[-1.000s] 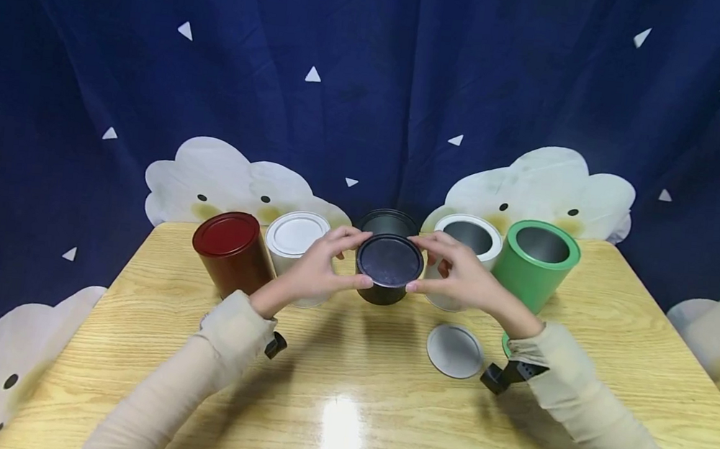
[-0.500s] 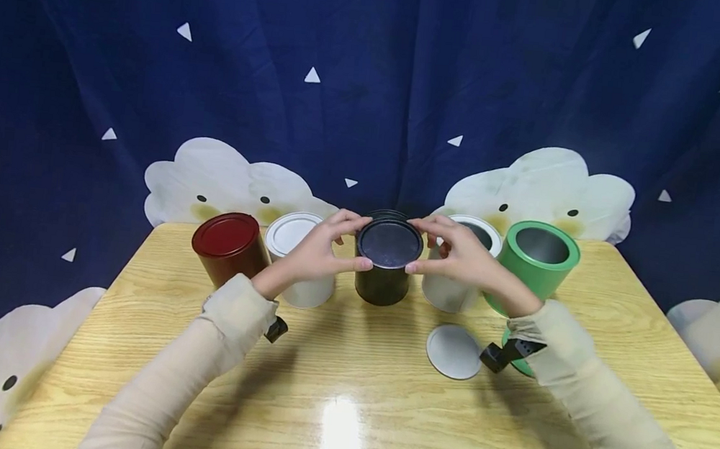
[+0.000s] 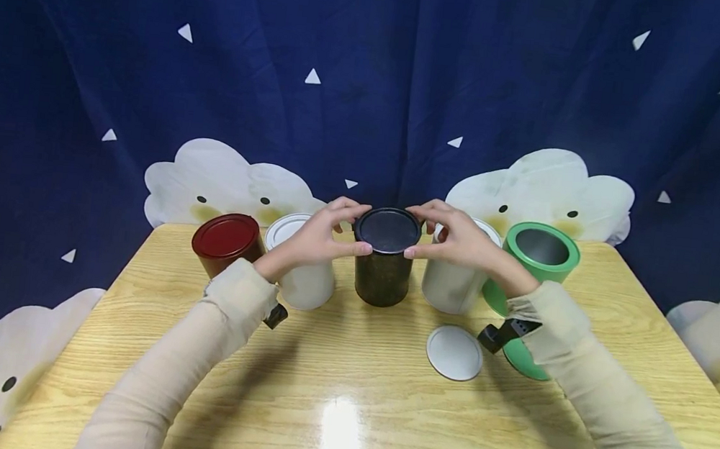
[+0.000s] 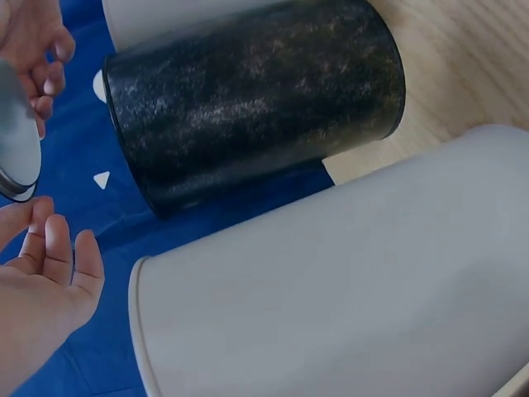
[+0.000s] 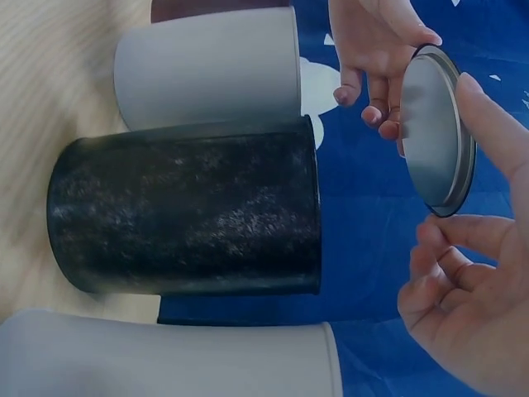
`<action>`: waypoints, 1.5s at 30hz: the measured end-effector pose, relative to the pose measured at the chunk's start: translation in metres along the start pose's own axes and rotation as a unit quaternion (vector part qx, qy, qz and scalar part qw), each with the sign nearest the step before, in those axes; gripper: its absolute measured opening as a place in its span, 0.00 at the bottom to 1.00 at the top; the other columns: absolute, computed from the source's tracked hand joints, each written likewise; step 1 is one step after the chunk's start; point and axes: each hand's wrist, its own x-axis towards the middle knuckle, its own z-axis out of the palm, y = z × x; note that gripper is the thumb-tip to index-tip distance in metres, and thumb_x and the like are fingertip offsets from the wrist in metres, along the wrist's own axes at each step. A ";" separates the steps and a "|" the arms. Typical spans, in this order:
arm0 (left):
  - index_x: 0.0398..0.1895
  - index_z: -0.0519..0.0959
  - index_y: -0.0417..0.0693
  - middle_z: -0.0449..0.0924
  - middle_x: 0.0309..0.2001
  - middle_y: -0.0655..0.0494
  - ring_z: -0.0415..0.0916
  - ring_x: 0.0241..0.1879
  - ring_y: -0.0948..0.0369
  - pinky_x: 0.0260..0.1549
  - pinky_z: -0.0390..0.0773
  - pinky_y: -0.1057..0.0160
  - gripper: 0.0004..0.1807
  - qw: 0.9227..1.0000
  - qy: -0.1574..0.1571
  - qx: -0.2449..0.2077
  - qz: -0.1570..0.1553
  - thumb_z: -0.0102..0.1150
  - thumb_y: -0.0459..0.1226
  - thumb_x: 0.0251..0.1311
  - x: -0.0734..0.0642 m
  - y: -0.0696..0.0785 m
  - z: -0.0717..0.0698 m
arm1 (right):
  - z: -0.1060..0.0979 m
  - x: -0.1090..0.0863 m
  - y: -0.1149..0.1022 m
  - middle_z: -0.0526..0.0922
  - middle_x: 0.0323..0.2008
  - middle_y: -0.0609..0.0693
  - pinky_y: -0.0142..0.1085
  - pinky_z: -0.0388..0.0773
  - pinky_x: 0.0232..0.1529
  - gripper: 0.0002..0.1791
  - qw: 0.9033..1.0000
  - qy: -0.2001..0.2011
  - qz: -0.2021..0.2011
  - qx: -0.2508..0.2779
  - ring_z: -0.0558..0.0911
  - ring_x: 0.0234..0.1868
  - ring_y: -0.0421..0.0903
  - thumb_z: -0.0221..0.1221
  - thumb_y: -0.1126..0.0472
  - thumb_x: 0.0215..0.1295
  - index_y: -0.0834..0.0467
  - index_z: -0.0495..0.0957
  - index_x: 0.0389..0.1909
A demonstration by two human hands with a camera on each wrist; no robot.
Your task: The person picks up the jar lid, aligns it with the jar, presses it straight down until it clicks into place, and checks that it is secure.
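Note:
A black round lid [image 3: 389, 229] with a silvery underside [image 5: 430, 124] is held by both hands at its rim. My left hand [image 3: 323, 232] pinches its left side between thumb and fingers. On the opposite side my right hand [image 3: 459, 241] pinches it the same way. Below the lid stands a black can [image 3: 382, 281], upright on the table. Both wrist views show a gap between the lid and the top of the can [image 5: 190, 211]. In the head view the lid covers the can's mouth.
Left of the black can stand a lidded red can [image 3: 228, 241] and a lidded white can [image 3: 308, 285]. To its right are an open white can [image 3: 451, 287] and an open green can [image 3: 542, 253]. A white lid [image 3: 454, 353] and a green lid [image 3: 525, 360] lie on the wooden table [image 3: 289, 420].
Both hands have carried the black lid up and slightly away from me over the black can. More of the can's side shows below it. The other cans stay in place.

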 end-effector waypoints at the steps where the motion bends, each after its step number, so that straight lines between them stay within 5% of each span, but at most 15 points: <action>1: 0.59 0.67 0.32 0.69 0.49 0.45 0.67 0.45 0.53 0.41 0.68 0.48 0.33 1.000 -0.002 0.001 -0.001 0.67 0.34 0.48 0.001 0.000 -0.001 | -0.001 0.001 0.000 0.72 0.42 0.54 0.35 0.68 0.30 0.35 1.000 -0.002 0.002 -0.003 0.67 0.34 0.45 0.70 0.59 0.45 0.66 0.71 0.56; 27: 0.62 0.66 0.39 0.66 0.58 0.49 0.59 0.56 0.54 0.49 0.65 0.53 0.36 0.995 -0.043 0.052 -0.075 0.66 0.42 0.50 0.030 -0.022 -0.003 | -0.007 0.029 0.026 0.72 0.40 0.56 0.38 0.65 0.34 0.37 0.997 -0.045 0.033 -0.049 0.69 0.36 0.51 0.70 0.56 0.46 0.68 0.70 0.56; 36: 0.63 0.65 0.42 0.64 0.61 0.51 0.56 0.59 0.54 0.57 0.57 0.55 0.37 0.988 -0.071 0.075 -0.115 0.66 0.44 0.50 0.033 -0.024 -0.006 | -0.003 0.036 0.033 0.70 0.40 0.56 0.39 0.60 0.35 0.39 0.994 -0.076 0.049 -0.063 0.67 0.38 0.54 0.69 0.54 0.48 0.69 0.67 0.58; 45: 0.62 0.65 0.38 0.65 0.60 0.47 0.57 0.57 0.52 0.57 0.57 0.55 0.38 0.986 -0.082 0.104 -0.100 0.67 0.44 0.49 0.034 -0.029 -0.003 | 0.000 0.038 0.036 0.69 0.39 0.56 0.38 0.60 0.34 0.39 0.993 -0.088 0.044 -0.071 0.67 0.36 0.53 0.69 0.54 0.47 0.68 0.67 0.58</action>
